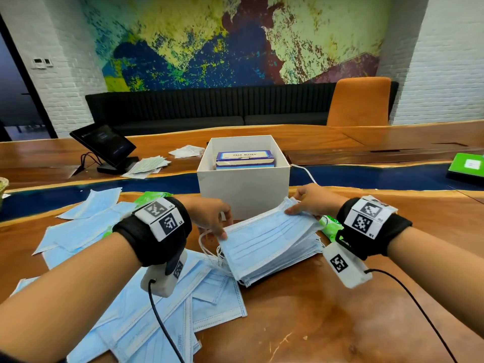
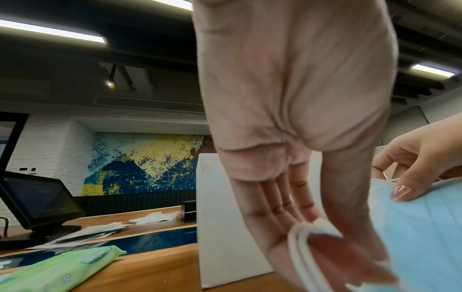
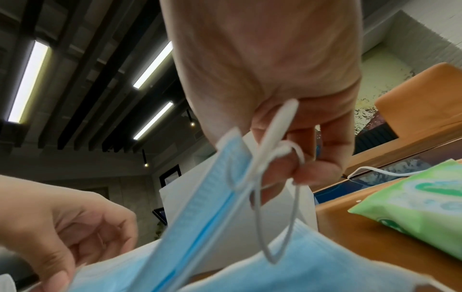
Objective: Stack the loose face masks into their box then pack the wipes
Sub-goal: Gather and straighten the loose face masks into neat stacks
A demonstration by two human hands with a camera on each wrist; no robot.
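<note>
A stack of blue face masks (image 1: 277,258) lies on the table in front of a white open box (image 1: 243,189). Inside that box stands a printed face mask box (image 1: 245,158). My left hand (image 1: 222,233) pinches the left end of the top mask (image 2: 425,227), with white ear loops (image 2: 298,249) draped over its fingers. At the right end of that mask (image 3: 200,197), my right hand (image 1: 290,210) pinches the edge and ear loops (image 3: 275,154) in curled fingers. Several loose masks (image 1: 125,297) are spread at the lower left. One green wipes pack (image 1: 331,226) lies by my right wrist, another (image 1: 152,196) behind my left wrist.
A tilted tablet on a stand (image 1: 104,145) sits at the back left beside flat white packets (image 1: 146,166). A green box (image 1: 466,166) is at the far right edge. A white cable (image 1: 306,174) runs behind the white box. An orange chair (image 1: 358,100) stands beyond the table.
</note>
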